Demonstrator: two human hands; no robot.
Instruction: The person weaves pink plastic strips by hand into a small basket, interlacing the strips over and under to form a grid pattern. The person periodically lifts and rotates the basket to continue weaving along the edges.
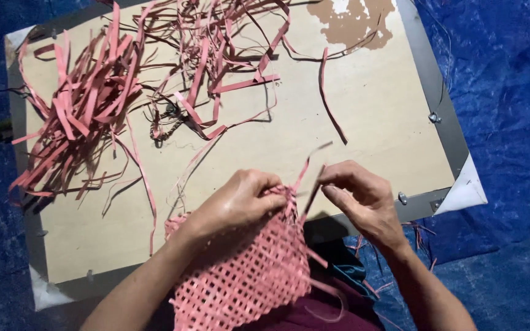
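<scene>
A pink open-weave mat (pixel 249 276) of thin strips lies across my lap and the near edge of a pale board (pixel 363 104). My left hand (pixel 237 202) rests on the mat's top edge, fingers curled and gripping the weave. My right hand (pixel 360 196) is beside it, thumb and forefinger pinching a thin pink strip (pixel 314 181) that sticks up from the mat's upper corner. The two hands are a few centimetres apart.
A tangled heap of loose pink strips (pixel 93 104) covers the board's far left and top. A single strip (pixel 328 98) lies alone near the middle right. The board has a grey metal rim (pixel 443 116). Blue tarpaulin (pixel 504 73) surrounds everything.
</scene>
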